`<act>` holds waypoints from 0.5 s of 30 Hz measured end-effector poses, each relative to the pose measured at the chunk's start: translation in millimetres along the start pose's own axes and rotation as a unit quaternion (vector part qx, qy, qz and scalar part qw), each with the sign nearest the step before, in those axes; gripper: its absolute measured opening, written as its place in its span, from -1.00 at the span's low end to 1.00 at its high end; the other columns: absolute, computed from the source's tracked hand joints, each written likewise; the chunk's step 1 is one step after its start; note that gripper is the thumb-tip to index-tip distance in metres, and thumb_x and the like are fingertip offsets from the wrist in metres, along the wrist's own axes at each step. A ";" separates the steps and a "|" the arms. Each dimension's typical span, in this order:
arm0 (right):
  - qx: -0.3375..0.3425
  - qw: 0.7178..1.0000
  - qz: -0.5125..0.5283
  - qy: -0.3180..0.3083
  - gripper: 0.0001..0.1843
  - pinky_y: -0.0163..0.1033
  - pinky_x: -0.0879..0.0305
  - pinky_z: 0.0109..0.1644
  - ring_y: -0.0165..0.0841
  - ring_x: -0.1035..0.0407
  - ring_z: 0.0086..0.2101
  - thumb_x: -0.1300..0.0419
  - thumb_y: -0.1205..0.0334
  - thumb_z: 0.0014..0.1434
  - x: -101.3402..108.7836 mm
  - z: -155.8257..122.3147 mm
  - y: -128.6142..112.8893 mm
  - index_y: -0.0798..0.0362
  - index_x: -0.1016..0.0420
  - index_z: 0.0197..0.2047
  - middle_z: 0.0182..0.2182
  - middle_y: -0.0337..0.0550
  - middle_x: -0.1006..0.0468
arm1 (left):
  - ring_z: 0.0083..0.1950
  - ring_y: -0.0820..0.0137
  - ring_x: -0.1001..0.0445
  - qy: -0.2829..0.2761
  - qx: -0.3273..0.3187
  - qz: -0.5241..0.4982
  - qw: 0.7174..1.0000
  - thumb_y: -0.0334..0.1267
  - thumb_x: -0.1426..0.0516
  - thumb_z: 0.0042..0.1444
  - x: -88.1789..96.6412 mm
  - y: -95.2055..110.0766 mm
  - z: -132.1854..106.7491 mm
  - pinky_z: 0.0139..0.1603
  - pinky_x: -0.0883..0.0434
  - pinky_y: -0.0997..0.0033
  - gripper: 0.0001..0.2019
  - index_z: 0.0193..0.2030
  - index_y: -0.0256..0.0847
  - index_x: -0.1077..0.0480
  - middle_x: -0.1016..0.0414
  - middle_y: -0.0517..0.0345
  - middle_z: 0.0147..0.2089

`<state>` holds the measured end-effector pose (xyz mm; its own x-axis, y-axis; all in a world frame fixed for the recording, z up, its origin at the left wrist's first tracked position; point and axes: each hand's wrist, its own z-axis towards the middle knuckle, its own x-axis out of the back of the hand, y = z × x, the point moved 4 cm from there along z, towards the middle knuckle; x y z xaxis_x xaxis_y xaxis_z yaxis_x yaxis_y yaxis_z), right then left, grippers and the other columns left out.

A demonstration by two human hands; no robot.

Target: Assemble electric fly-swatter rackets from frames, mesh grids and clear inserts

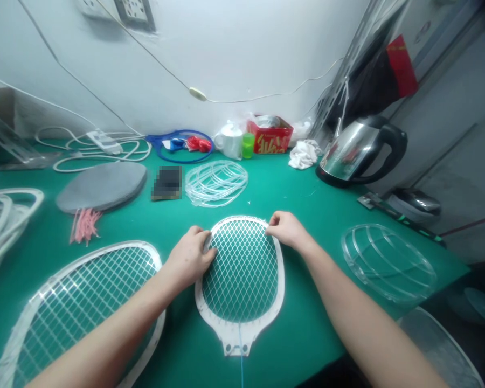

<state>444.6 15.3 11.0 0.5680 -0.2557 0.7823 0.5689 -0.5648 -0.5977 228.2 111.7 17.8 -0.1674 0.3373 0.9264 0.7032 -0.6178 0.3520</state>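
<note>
While both hands close on the rim of a white plastic electric fly-swatter frame (242, 275), which lies flat at the centre of a green work mat (307, 215) with its handle end toward the person, the work in hand looks like seating the diamond wire mesh (242, 275) into that frame. The left hand (189, 257) is half closed, its fingers curled over the upper left rim and its palm bearing down on the mesh edge. The right hand (286, 229) is pinched nearly shut on the top right rim between thumb and fingers. A thin blue wire (241, 372) trails from the handle end. Pressing around the rest of the rim looks like what the next move calls for, with even pressure so the mesh does not buckle. Just to the left, a second, larger meshed frame (81, 302) lies under the left forearm, and a stack of white frames (8, 226) sits at the mat's edge. A clear ribbed plastic guard (388, 264) lies to the right, and a bundle of clear wire rings (216, 183) lies ahead. Beyond are a grey felt pad (101, 186), pink wire pieces (84, 225) and a steel kettle (359, 151).
</note>
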 end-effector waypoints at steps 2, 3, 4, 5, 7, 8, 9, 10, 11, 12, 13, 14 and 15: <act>-0.004 0.999 -0.034 -0.012 -0.91 -0.37 -0.04 -0.50 -0.44 -0.25 -0.51 -0.18 0.31 -0.22 -1.7 -0.5 1.2 0.06 -0.32 -0.56 -0.56 -0.27 -0.42 | -0.03 0.16 -0.35 -0.001 -0.001 0.009 1.000 -0.14 0.03 0.02 -1.1 1.2 -0.1 -0.01 -0.31 0.23 -0.62 -0.09 -0.31 -0.37 -0.31 -0.09 -0.04; -0.003 0.998 -0.055 -0.017 -0.91 -0.36 -0.03 -0.50 -0.44 -0.26 -0.51 -0.18 0.31 -0.22 -2.4 -1.1 0.8 0.06 -0.32 -0.55 -0.55 -0.26 -0.43 | -0.03 0.16 -0.35 0.000 -0.001 0.011 1.000 -0.14 0.03 0.02 -1.7 1.6 -0.3 -0.01 -0.31 0.22 -0.61 -0.08 -0.31 -0.36 -0.31 -0.08 -0.04; 0.002 0.997 -0.076 -0.018 -0.92 -0.36 -0.03 -0.50 -0.43 -0.27 -0.50 -0.17 0.32 -0.22 -2.7 -2.0 -0.3 0.05 -0.33 -0.54 -0.54 -0.25 -0.44 | -0.03 0.16 -0.35 0.001 -0.002 0.011 1.000 -0.13 0.03 0.02 -2.3 1.8 -0.5 -0.02 -0.31 0.21 -0.60 -0.05 -0.31 -0.35 -0.30 -0.08 -0.04; 0.009 0.995 -0.097 -0.018 -0.92 -0.35 -0.02 -0.49 -0.42 -0.28 -0.49 -0.16 0.33 -0.22 -2.6 -3.1 -2.0 0.05 -0.35 -0.53 -0.52 -0.24 -0.45 | -0.03 0.16 -0.35 0.001 -0.004 0.010 1.000 -0.13 0.03 0.03 -2.9 1.9 -0.8 -0.02 -0.31 0.21 -0.59 -0.03 -0.31 -0.34 -0.30 -0.08 -0.04; 0.020 0.991 -0.133 -0.017 -0.90 -0.34 -0.03 -0.47 -0.39 -0.31 -0.46 -0.16 0.35 -0.22 -1.2 -5.7 -5.9 0.05 -0.38 -0.50 -0.49 -0.22 -0.47 | -0.03 0.15 -0.35 0.000 -0.009 0.009 1.000 -0.12 0.03 0.03 -4.0 2.1 -1.2 -0.02 -0.31 0.20 -0.57 -0.01 -0.30 -0.33 -0.29 -0.09 -0.03; 0.023 0.989 -0.145 -0.018 -0.90 -0.34 -0.04 -0.46 -0.38 -0.32 -0.44 -0.16 0.35 -0.21 -0.2 -6.9 -7.5 0.04 -0.39 -0.49 -0.48 -0.21 -0.48 | -0.03 0.15 -0.35 0.000 -0.011 0.009 1.000 -0.12 0.03 0.04 -4.4 2.0 -1.4 -0.02 -0.31 0.20 -0.56 0.00 -0.31 -0.32 -0.29 -0.09 -0.04; 0.022 0.988 -0.153 -0.021 -0.89 -0.34 -0.05 -0.46 -0.37 -0.33 -0.43 -0.17 0.35 -0.21 0.7 -7.9 -8.6 0.04 -0.40 -0.49 -0.47 -0.20 -0.49 | -0.03 0.16 -0.35 0.001 -0.013 0.010 1.000 -0.11 0.03 0.04 -4.6 1.8 -1.5 -0.02 -0.31 0.20 -0.56 0.01 -0.31 -0.32 -0.29 -0.09 -0.04; 0.020 0.987 -0.157 -0.023 -0.90 -0.34 -0.06 -0.45 -0.36 -0.34 -0.42 -0.17 0.35 -0.20 1.6 -8.4 -9.2 0.04 -0.41 -0.49 -0.46 -0.19 -0.49 | -0.03 0.16 -0.35 0.004 -0.013 0.010 1.000 -0.10 0.03 0.04 -4.8 1.5 -1.5 -0.02 -0.31 0.20 -0.55 0.02 -0.31 -0.31 -0.29 -0.09 -0.04; 0.018 0.987 -0.158 -0.021 -0.90 -0.33 -0.06 -0.44 -0.36 -0.34 -0.41 -0.18 0.35 -0.20 2.5 -8.4 -9.5 0.04 -0.42 -0.49 -0.45 -0.18 -0.50 | -0.04 0.16 -0.35 0.006 -0.012 0.010 1.000 -0.09 0.03 0.04 -5.0 1.1 -1.5 -0.02 -0.31 0.20 -0.54 0.03 -0.31 -0.31 -0.30 -0.08 -0.04; 0.015 0.987 -0.157 -0.014 -0.90 -0.33 -0.07 -0.43 -0.35 -0.34 -0.41 -0.19 0.36 -0.20 3.3 -7.9 -9.4 0.04 -0.42 -0.49 -0.44 -0.18 -0.50 | -0.04 0.17 -0.34 0.007 -0.011 0.010 1.000 -0.08 0.03 0.05 -5.3 0.8 -1.5 -0.02 -0.31 0.21 -0.53 0.03 -0.31 -0.30 -0.29 -0.08 -0.04; 0.013 0.988 -0.156 -0.006 -0.88 -0.33 -0.08 -0.42 -0.35 -0.34 -0.40 -0.20 0.36 -0.20 3.9 -6.9 -9.1 0.05 -0.42 -0.47 -0.43 -0.17 -0.51 | -0.04 0.17 -0.34 0.008 -0.010 0.010 1.000 -0.07 0.02 0.05 -5.6 0.6 -1.6 -0.03 -0.30 0.21 -0.53 0.03 -0.30 -0.30 -0.29 -0.07 -0.03; 0.012 0.988 -0.152 0.006 -0.85 -0.33 -0.09 -0.41 -0.36 -0.34 -0.40 -0.20 0.37 -0.20 4.2 -5.5 -8.6 0.05 -0.43 -0.44 -0.42 -0.17 -0.51 | -0.04 0.17 -0.34 0.007 -0.010 0.013 1.000 -0.06 0.02 0.05 -6.0 0.6 -1.7 -0.04 -0.30 0.21 -0.54 0.03 -0.29 -0.31 -0.29 -0.07 -0.03; 0.012 0.989 -0.148 0.020 -0.81 -0.33 -0.10 -0.40 -0.36 -0.35 -0.39 -0.20 0.38 -0.19 4.4 -4.1 -8.0 0.05 -0.43 -0.40 -0.41 -0.17 -0.51 | -0.05 0.18 -0.34 0.005 -0.010 0.018 1.000 -0.05 0.02 0.06 -6.4 0.8 -1.8 -0.05 -0.31 0.21 -0.54 0.02 -0.28 -0.31 -0.29 -0.06 -0.03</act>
<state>440.2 15.5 20.0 0.3511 -0.1140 0.9294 0.7205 -0.6011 -0.3459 228.6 107.7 12.4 -0.1494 0.3078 0.9396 0.6952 -0.6430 0.3212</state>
